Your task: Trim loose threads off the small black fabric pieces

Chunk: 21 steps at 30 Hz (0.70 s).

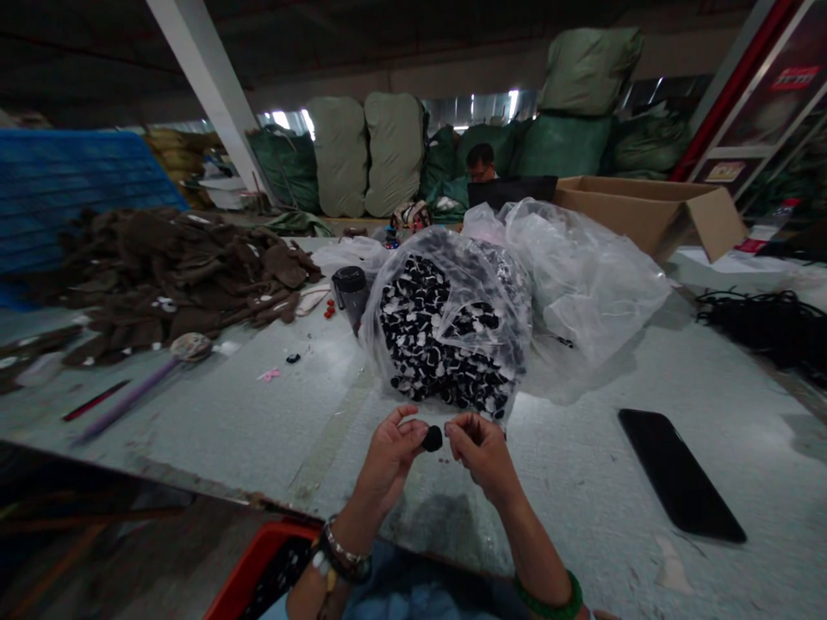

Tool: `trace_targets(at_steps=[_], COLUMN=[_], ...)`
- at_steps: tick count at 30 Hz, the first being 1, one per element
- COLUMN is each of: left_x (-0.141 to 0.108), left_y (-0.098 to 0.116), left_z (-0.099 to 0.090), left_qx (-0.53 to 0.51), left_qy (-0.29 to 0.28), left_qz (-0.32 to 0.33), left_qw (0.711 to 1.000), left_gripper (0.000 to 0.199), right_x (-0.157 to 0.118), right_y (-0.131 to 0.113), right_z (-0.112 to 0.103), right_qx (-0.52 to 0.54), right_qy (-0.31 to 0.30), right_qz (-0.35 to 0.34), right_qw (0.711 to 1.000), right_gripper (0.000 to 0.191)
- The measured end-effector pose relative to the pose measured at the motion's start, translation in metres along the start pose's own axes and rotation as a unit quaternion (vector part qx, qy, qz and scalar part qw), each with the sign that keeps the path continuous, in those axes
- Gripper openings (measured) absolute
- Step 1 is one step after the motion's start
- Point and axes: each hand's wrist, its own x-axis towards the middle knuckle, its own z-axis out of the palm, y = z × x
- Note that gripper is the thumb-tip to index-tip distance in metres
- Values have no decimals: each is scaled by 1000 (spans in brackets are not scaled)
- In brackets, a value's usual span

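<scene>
Between the thumb and fingers of my left hand [395, 448] is a small round black piece [432, 438], held above the table. My right hand [479, 449] is pinched just to the right of it; what its fingertips hold, if anything, is too small to name. A clear plastic bag [452, 323] full of small black and white pieces stands right behind both hands. A few tiny reddish bits [443, 461] lie on the table below my fingers.
Brown fabric pieces [174, 267] are heaped at the left, near a purple-handled tool [139, 400]. A dark cup [350, 291] stands beside the bag. A phone [680, 474] and black cords [762, 323] lie at right. Behind are a cardboard box [637, 207] and a person [481, 164].
</scene>
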Motion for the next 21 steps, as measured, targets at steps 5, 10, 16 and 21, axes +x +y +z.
trace_targets(at_steps=[5, 10, 16, 21], left_x=[0, -4, -6, -6], left_y=[-11, -16, -20, -18], left_z=[3, 7, 5, 5], left_qx=[37, 49, 65, 28], left_qy=[23, 16, 19, -13], left_qz=[65, 82, 88, 59], left_qw=[997, 995, 994, 998], left_gripper=[28, 25, 21, 23], right_x=[-9, -9, -9, -8], right_y=[0, 3, 3, 11], right_z=[4, 7, 2, 9], right_qx=[-167, -218, -200, -120], right_qy=[20, 44, -19, 65], right_qz=[-46, -67, -74, -59], right_qw=[985, 973, 977, 989], right_gripper=[20, 13, 15, 9])
